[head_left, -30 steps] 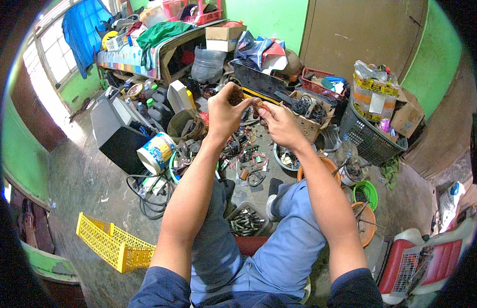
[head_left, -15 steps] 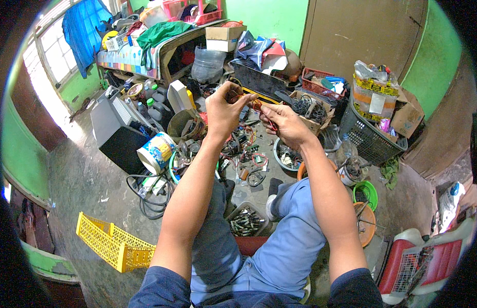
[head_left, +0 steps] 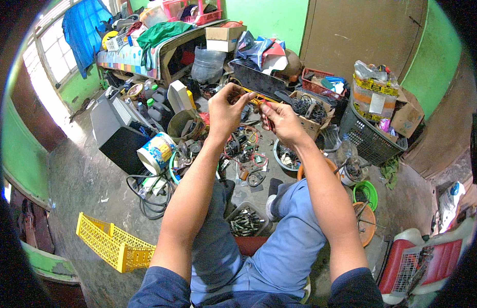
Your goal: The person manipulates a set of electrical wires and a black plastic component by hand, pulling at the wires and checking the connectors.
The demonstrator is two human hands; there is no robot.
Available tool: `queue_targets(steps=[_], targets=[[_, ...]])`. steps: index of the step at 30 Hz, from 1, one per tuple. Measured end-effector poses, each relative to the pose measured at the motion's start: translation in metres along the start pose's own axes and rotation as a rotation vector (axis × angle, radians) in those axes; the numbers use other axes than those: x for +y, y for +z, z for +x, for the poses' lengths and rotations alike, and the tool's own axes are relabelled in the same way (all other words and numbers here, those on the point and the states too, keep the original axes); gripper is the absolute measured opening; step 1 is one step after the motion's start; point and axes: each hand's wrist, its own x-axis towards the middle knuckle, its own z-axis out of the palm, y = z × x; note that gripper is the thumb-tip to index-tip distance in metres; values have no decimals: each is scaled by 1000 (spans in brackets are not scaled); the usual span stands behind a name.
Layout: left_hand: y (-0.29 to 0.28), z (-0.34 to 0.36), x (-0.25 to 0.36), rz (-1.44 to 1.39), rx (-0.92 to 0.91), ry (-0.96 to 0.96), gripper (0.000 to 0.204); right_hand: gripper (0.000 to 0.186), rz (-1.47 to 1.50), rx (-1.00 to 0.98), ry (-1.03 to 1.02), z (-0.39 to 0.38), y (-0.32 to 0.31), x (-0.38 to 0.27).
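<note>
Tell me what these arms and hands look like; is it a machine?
No, they are a person's. Short dark-blue sleeves leave the forearms bare. The left hand and right hand wear no gloves, and no watch shows.

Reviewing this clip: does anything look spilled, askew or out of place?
Yes. Loose wires and small parts lie strewn over the middle of the floor, uncontained, as if spilled or tipped out. To their left, a white and blue bucket looks askew: it leans instead of standing upright.
</note>
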Motion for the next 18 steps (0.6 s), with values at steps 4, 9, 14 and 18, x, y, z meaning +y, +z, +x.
queue_targets(steps=[4,9,14,18], targets=[[9,-2,-5,-22,17,94,18,25,298,133,-50,3,1,-4],[17,-5,-1,-68,24,54,17,25,329,268,-118,3,-4,-7],[18,-9,12,-39,-4,124,15,25,306,370,-114,6,-5,-2],[20,-8,12,-53,90,104,14,26,264,361,-114,5,-2,-3]])
